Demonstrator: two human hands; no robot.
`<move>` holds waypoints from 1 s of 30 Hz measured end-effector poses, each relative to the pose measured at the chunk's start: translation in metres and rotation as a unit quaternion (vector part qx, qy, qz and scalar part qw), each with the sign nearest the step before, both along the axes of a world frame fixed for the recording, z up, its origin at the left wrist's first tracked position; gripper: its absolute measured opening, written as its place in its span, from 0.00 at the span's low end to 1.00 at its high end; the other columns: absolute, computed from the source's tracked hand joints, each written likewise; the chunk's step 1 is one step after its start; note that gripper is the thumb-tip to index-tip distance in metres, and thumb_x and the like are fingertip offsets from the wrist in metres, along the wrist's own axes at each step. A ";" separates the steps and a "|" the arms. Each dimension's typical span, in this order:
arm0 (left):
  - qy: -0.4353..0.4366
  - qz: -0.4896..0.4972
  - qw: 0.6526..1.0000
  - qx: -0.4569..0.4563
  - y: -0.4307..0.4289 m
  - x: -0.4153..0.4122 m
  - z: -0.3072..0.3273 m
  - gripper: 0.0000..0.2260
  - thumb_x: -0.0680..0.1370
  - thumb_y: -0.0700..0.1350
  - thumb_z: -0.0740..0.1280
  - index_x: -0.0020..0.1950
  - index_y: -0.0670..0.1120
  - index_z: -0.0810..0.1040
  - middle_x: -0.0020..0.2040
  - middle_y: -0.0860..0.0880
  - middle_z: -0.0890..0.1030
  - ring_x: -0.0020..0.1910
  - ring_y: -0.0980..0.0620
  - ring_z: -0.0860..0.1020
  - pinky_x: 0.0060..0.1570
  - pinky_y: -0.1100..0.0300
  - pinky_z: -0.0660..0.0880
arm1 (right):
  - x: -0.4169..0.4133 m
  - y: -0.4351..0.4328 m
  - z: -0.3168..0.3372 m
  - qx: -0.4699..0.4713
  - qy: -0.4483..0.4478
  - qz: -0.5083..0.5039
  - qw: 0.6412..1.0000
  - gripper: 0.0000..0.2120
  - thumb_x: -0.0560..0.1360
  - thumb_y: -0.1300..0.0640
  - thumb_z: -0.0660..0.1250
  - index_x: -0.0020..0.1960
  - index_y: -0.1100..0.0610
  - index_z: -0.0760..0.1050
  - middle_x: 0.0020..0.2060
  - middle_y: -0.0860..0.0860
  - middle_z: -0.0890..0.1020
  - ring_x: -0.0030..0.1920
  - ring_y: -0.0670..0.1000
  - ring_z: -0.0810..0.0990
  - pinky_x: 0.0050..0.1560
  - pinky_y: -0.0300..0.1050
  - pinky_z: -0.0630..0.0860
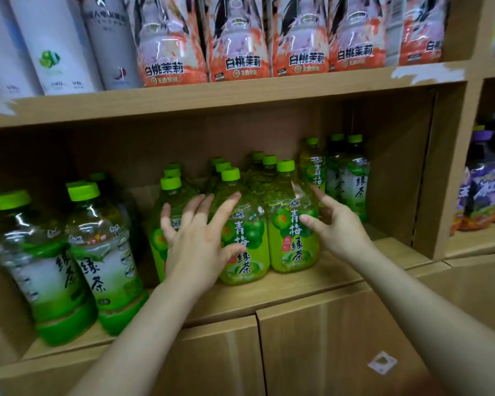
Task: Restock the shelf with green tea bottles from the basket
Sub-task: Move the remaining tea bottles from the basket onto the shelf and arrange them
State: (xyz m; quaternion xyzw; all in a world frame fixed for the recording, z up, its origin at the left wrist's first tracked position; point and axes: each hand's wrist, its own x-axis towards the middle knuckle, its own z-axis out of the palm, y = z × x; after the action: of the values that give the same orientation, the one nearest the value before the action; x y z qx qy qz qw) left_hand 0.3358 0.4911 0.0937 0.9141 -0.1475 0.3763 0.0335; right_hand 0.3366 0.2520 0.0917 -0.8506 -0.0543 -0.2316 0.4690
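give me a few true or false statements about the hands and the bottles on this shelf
1. Both hands are open, fingers spread. True: the left hand and right hand grip nothing.
2. The hands flank the yellow-green plum green tea bottles. True.
3. The bottles on the middle shelf have red caps. False: their caps are green.
4. The peach jasmine bottles stand on the same shelf as the green tea. False: they are on the shelf above.
5. The basket sits beside the hands. False: no basket is in view.
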 end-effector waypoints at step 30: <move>0.008 -0.146 0.954 -0.262 0.119 -0.113 0.027 0.22 0.71 0.41 0.73 0.59 0.63 0.75 0.69 0.55 0.69 0.67 0.68 0.63 0.67 0.62 0.65 | -0.079 0.255 -0.021 0.067 0.001 0.168 0.984 0.32 0.71 0.55 0.71 0.70 0.51 0.59 0.56 0.48 0.78 0.58 0.52 0.77 0.54 0.46 0.74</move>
State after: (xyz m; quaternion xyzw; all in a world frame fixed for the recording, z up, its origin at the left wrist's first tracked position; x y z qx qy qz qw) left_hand 0.2228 0.6096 0.1203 0.8448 -0.1751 0.3850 0.3277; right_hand 0.2580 0.5069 0.0711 -0.7963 -0.1804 -0.1518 0.5571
